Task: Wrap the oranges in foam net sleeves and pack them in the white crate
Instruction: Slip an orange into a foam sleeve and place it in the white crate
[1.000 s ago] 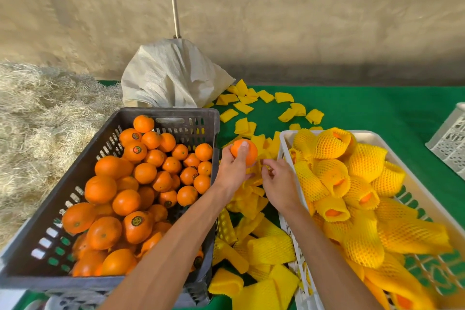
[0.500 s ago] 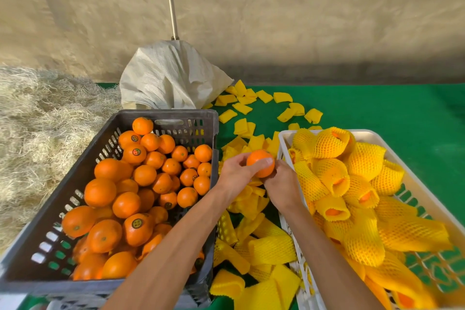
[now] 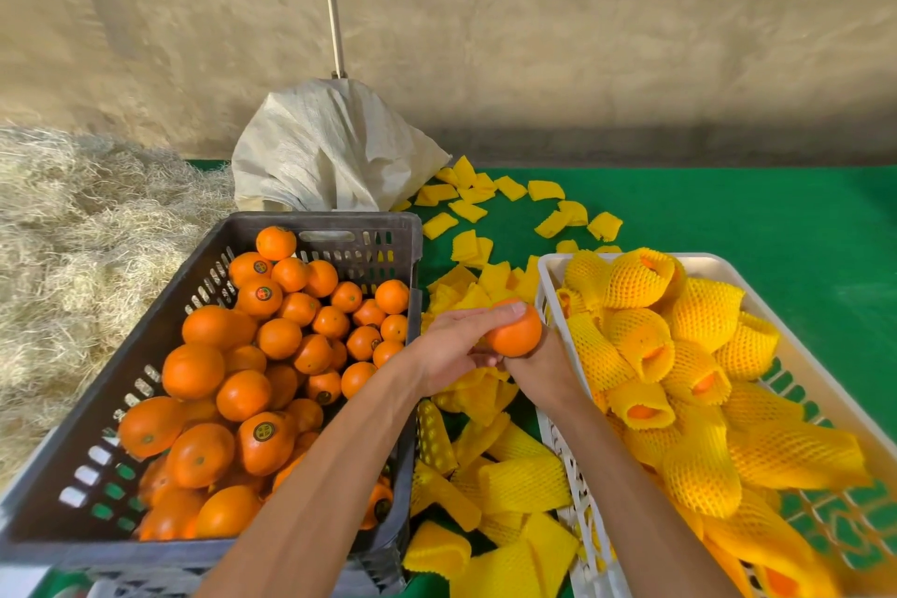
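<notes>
My left hand grips a bare orange above the gap between the two crates. My right hand sits just under and behind that orange, over the loose yellow foam net sleeves; its fingers are hidden, so what it holds is unclear. The dark grey crate on the left is full of bare oranges. The white crate on the right holds several oranges wrapped in yellow sleeves.
A white woven sack stands behind the grey crate. Straw is piled at the left. More sleeves lie scattered on the green mat. A concrete wall runs along the back.
My left hand has carried the orange right and down, from above the grey crate's corner to against my right hand. The right hand has barely shifted.
</notes>
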`<state>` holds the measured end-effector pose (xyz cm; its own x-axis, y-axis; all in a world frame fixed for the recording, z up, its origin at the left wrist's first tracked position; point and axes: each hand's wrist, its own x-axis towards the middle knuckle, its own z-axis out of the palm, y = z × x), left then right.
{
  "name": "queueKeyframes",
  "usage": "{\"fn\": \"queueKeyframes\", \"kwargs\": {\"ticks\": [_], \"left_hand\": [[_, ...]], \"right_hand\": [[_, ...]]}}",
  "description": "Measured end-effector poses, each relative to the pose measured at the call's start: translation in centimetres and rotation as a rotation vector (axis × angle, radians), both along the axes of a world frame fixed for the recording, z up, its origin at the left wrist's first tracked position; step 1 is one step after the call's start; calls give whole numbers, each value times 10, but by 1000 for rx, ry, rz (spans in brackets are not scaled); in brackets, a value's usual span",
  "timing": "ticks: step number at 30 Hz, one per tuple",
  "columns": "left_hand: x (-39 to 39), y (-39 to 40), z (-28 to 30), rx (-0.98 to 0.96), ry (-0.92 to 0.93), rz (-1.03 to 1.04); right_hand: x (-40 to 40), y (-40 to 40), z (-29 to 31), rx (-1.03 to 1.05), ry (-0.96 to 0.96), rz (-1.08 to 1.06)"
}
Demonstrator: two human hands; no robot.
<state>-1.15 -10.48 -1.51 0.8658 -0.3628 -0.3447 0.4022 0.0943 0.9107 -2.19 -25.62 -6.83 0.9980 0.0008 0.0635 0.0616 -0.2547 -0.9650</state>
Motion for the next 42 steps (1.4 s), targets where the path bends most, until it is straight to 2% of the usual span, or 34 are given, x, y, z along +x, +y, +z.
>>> {"fn": "queueKeyframes", "kwargs": {"ticks": [4,8,14,16,20,25,28,32,35,38,42], "left_hand": [[4,2,-1,33,24,23],[6,-9,-4,110,56,216],[10,-5,-8,230,-33,393],[10,-3,-8,220,-51,453],[10,-2,-4,133,-57,518],[0,-4,3,133,-126,336],[-3,-6,3,148,-127,266],[0,-3,1,31,9,160],[2,-1,-2,-56,-37,92],[5,-3,-6,58,-156,175],[6,-7,-10,315,-259,310]], "right_hand": [[0,-3,1,-2,8,26],[2,-2,0,-101,-29,44],[8,-6,6,-266,-136,-110],[7,-7,8,-329,-194,-123],[5,-7,10,-423,-246,3],[4,-6,8,-161,-102,-94],[6,-10,4,-163,-153,-73],[7,-15,3,-109,-178,-32],[9,-18,3,-74,-175,12],[8,-19,4,-112,-181,23],[5,-11,9,-128,-194,-159]]}}
